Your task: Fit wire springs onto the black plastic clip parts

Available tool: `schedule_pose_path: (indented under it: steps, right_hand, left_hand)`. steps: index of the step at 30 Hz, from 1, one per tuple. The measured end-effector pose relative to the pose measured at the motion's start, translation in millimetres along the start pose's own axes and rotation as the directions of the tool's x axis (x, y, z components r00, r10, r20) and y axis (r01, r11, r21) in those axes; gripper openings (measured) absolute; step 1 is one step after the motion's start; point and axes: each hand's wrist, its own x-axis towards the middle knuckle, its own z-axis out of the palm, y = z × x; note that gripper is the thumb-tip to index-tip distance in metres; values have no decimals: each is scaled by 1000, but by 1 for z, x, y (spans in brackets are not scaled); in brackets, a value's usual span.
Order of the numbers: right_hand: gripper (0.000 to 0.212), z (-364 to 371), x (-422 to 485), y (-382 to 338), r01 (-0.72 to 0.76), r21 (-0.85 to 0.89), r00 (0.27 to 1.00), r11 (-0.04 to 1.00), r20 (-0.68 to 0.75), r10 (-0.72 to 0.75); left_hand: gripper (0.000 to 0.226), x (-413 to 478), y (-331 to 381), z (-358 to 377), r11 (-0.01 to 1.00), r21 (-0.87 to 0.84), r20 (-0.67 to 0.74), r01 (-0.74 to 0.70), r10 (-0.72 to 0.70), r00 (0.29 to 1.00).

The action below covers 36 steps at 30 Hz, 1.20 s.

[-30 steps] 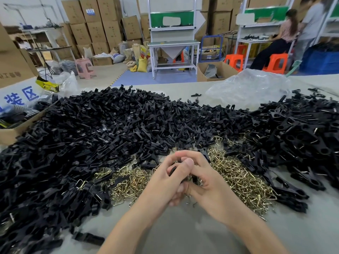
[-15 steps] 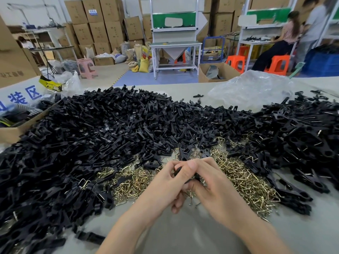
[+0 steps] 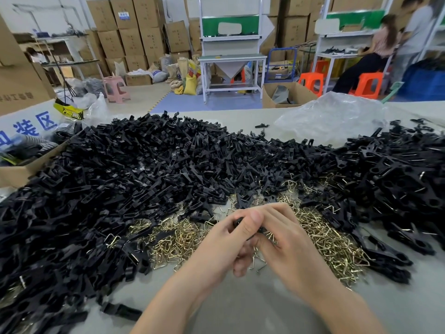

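My left hand (image 3: pixel 224 239) and my right hand (image 3: pixel 286 239) are pressed together over the table's near middle. Both grip one black plastic clip part (image 3: pixel 261 229), mostly hidden between thumbs and fingers. Brass wire springs (image 3: pixel 258 260) hang from under my right fingers. A loose heap of brass wire springs (image 3: pixel 330 239) lies behind and beside my hands. A huge pile of black clip parts (image 3: pixel 144 179) covers the table's left and middle. Another pile of black clips (image 3: pixel 397 179) with wire showing on them lies at the right.
An open cardboard box (image 3: pixel 21 172) stands at the table's left edge. A crumpled clear plastic bag (image 3: pixel 330 116) lies at the back right. Bare grey tabletop (image 3: pixel 240 309) shows around my forearms. Two people are at a workbench (image 3: pixel 337 54) far right, near orange stools.
My hands have stayed together on the clip, shifting slightly and working it; my left thumb now lies across the top of the part. The piles have not moved.
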Motion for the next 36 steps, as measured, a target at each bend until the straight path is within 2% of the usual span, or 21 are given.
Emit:
schedule_pose_path:
  steps: [4,6,9,14,18,23,27,29,33,36]
  right_hand:
    - [31,0,2,-1,5,-18,1000,1000,-3,-5]
    - [32,-2,2,0,-7,-4,1000,1000,-13,7]
    - [34,-6,3,0,-61,63,997,996,42,58]
    - [58,-3,1,-1,-117,104,989,988,106,106]
    - [85,-2,-1,2,-212,224,972,951,151,181]
    - [95,1,-2,5,-260,280,958,924,193,211]
    - [87,2,-1,5,-269,285,954,920,209,215]
    - [73,2,0,6,-249,284,961,926,193,200]
    - [44,0,3,12,-226,266,965,937,190,179]
    - [44,1,1,14,-194,283,974,939,169,150]
  left_hand:
    - [34,0,1,2,998,-61,3,-20,21,1000]
    - [36,0,-1,3,995,-93,-6,-34,33,999]
    - [24,2,-4,1,989,-140,-49,-43,36,998]
    - [21,3,-3,-1,991,-125,-86,-50,40,995]
    - [34,3,-3,1,994,-90,-88,-56,48,995]
    - [18,2,-1,5,994,-94,-89,-50,42,995]
    - [29,2,-2,6,997,-69,-91,-42,36,995]
    - [33,3,-3,4,998,-45,-109,-45,40,993]
    - [26,5,-7,-2,1000,-8,-129,-17,16,992]
    - [27,6,-10,-3,999,18,-78,-36,37,996]
